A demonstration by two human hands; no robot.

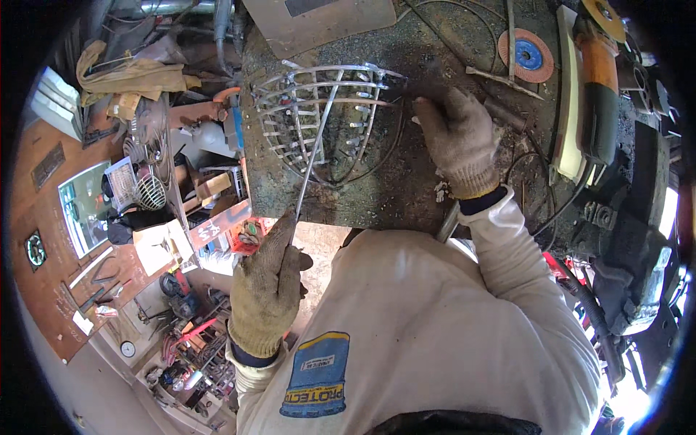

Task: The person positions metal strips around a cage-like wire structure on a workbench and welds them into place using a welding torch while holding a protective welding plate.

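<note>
A curved cage of welded metal bars, with short rods jutting inward, lies on the dark, gritty workbench. My left hand, in a dirty knit glove, is closed around a thin straight metal rod. That rod slants up and away across the cage. My right hand, gloved too, is just right of the cage's dark right end, with its fingers curled. Shadow and a dark blur by the fingertips hide what they grip, if anything. A dark cylindrical handle with a cable lies right of this hand.
An orange and black angle grinder lies along the right side, near a flap disc and cables. A flat metal plate is at the far edge. Left are a cluttered shelf, a brown board and a crumpled tan cloth.
</note>
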